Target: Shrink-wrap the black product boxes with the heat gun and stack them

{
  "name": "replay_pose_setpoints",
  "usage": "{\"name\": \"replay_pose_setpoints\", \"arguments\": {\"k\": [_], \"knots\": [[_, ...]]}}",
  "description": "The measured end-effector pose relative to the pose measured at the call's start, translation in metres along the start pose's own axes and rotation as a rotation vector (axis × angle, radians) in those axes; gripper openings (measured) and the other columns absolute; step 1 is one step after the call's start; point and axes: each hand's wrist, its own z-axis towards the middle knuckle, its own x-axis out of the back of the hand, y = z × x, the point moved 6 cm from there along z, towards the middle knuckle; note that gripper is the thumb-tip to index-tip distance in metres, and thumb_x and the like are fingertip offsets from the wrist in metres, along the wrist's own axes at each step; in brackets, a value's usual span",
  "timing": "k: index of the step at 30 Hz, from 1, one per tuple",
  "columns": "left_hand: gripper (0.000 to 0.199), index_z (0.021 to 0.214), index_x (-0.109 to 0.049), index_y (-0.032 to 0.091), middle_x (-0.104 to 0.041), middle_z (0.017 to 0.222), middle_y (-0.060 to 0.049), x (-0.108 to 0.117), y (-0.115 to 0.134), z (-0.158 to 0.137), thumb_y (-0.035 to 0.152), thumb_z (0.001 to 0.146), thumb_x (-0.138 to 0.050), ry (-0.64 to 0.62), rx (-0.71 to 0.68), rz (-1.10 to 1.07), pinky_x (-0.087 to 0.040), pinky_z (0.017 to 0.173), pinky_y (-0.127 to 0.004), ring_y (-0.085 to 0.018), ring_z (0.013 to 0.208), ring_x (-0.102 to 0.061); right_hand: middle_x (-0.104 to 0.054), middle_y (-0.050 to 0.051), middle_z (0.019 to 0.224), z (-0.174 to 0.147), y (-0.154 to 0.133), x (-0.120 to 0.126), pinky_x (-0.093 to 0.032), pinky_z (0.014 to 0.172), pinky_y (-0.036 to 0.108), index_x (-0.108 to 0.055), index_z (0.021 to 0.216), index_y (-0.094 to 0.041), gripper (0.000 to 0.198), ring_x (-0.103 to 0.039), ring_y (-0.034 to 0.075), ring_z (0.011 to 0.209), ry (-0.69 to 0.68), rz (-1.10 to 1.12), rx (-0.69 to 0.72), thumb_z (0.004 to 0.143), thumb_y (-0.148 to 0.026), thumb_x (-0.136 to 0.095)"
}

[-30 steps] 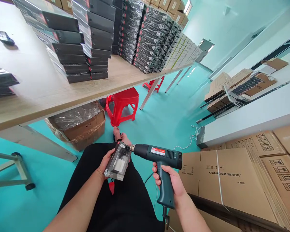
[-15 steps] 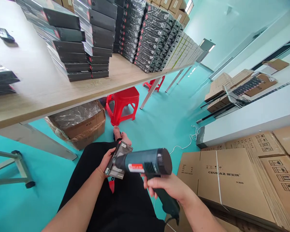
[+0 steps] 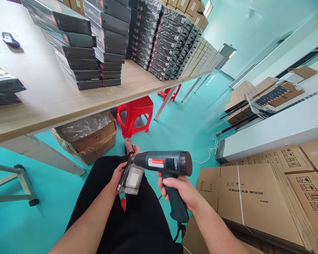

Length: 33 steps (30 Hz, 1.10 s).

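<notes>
Over my lap, my left hand (image 3: 118,176) grips a small dark box (image 3: 132,181) by its left side. A pale device is pictured on the face turned up toward me. My right hand (image 3: 176,188) is wrapped round the handle of a dark green heat gun (image 3: 165,163) with a red and white label. Its nozzle points left, at the upper part of the box; whether the two touch I cannot tell. A bit of red (image 3: 123,204) shows below the box, between my legs.
A wooden table (image 3: 95,100) bears stacks of black boxes (image 3: 82,63) and film-wrapped packs (image 3: 164,44). Beneath it are a carton of clear film (image 3: 95,139) and a red stool (image 3: 137,113). Flat cartons (image 3: 243,197) are piled at my right; a white cord (image 3: 210,151) lies on the floor.
The heat gun has moved up and slightly right, its nozzle going from the middle of the box to its upper part. The box's face has turned more toward me.
</notes>
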Motion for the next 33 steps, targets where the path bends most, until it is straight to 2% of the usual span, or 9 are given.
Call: {"name": "replay_pose_setpoints", "arguments": {"k": [3, 8, 10, 12, 15, 18, 21, 28, 33], "knots": [[0.037, 0.101, -0.064, 0.006, -0.072, 0.08, -0.012, -0.004, 0.001, -0.003, 0.035, 0.08, -0.055, -0.052, 0.023, 0.013, -0.055, 0.07, -0.037, -0.027, 0.073, -0.069, -0.065, 0.005, 0.083, 0.001, -0.002, 0.011, -0.047, 0.056, 0.027, -0.065, 0.101, -0.017, 0.029, -0.058, 0.013, 0.06, 0.008, -0.074, -0.005, 0.075, -0.031, -0.062], [0.034, 0.105, -0.063, 0.009, -0.073, 0.084, -0.011, -0.005, 0.002, 0.0, 0.032, 0.082, -0.052, -0.051, -0.015, -0.009, -0.055, 0.072, -0.036, -0.026, 0.077, -0.07, -0.064, 0.003, 0.068, -0.028, 0.005, -0.01, -0.045, 0.057, 0.027, -0.07, 0.081, -0.014, 0.016, -0.056, 0.013, 0.056, -0.406, -0.353, -0.129, 0.071, -0.026, -0.067], [0.031, 0.102, -0.064, 0.01, -0.072, 0.074, -0.008, -0.002, 0.002, 0.002, 0.031, 0.082, -0.052, -0.006, -0.03, 0.011, -0.055, 0.066, -0.035, -0.024, 0.067, -0.069, -0.065, 0.004, 0.072, -0.028, 0.003, -0.014, -0.047, 0.058, 0.027, -0.07, 0.082, -0.014, 0.018, -0.057, 0.013, 0.06, -0.361, -0.31, -0.113, 0.071, -0.028, -0.067], [0.027, 0.096, -0.065, 0.011, -0.071, 0.068, -0.007, 0.002, 0.001, 0.003, 0.03, 0.081, -0.053, 0.027, -0.047, 0.041, -0.054, 0.061, -0.033, -0.023, 0.059, -0.067, -0.065, 0.005, 0.078, -0.016, -0.003, -0.008, -0.048, 0.057, 0.027, -0.067, 0.093, -0.015, 0.024, -0.059, 0.014, 0.061, -0.211, -0.157, -0.062, 0.073, -0.03, -0.065], [0.029, 0.091, -0.065, 0.009, -0.071, 0.073, -0.01, 0.002, 0.0, 0.0, 0.034, 0.08, -0.056, -0.017, -0.016, 0.06, -0.055, 0.065, -0.036, -0.024, 0.064, -0.068, -0.065, 0.005, 0.083, 0.006, -0.008, 0.013, -0.048, 0.054, 0.026, -0.063, 0.104, -0.016, 0.033, -0.059, 0.013, 0.061, 0.009, 0.007, 0.019, 0.075, -0.031, -0.063], [0.034, 0.091, -0.065, 0.007, -0.072, 0.079, -0.013, 0.001, 0.002, -0.002, 0.038, 0.079, -0.057, -0.058, -0.013, 0.057, -0.054, 0.071, -0.039, -0.027, 0.07, -0.068, -0.065, 0.005, 0.08, 0.017, -0.004, 0.037, -0.048, 0.052, 0.025, -0.063, 0.102, -0.015, 0.032, -0.059, 0.013, 0.06, 0.123, 0.023, 0.028, 0.075, -0.032, -0.064], [0.031, 0.092, -0.066, 0.008, -0.071, 0.075, -0.011, 0.002, 0.005, 0.0, 0.036, 0.079, -0.057, -0.041, -0.055, 0.048, -0.055, 0.069, -0.038, -0.025, 0.067, -0.068, -0.065, 0.006, 0.079, 0.01, 0.007, 0.047, -0.047, 0.051, 0.025, -0.063, 0.1, -0.015, 0.031, -0.058, 0.013, 0.06, 0.11, 0.008, -0.018, 0.074, -0.032, -0.064], [0.03, 0.09, -0.066, 0.009, -0.072, 0.079, -0.012, 0.001, 0.003, 0.003, 0.036, 0.079, -0.056, -0.023, -0.028, 0.044, -0.055, 0.07, -0.039, -0.027, 0.072, -0.069, -0.065, 0.003, 0.065, -0.026, 0.034, 0.028, -0.044, 0.051, 0.027, -0.067, 0.086, -0.013, 0.019, -0.055, 0.013, 0.051, -0.206, -0.177, -0.206, 0.07, -0.023, -0.065], [0.035, 0.099, -0.065, 0.008, -0.072, 0.081, -0.012, 0.001, 0.004, 0.0, 0.036, 0.08, -0.055, 0.036, -0.023, 0.028, -0.055, 0.069, -0.039, -0.027, 0.072, -0.069, -0.066, 0.004, 0.081, -0.01, 0.026, 0.043, -0.047, 0.055, 0.028, -0.065, 0.097, -0.017, 0.026, -0.059, 0.014, 0.061, 0.032, -0.068, -0.063, 0.075, -0.03, -0.063]]}}
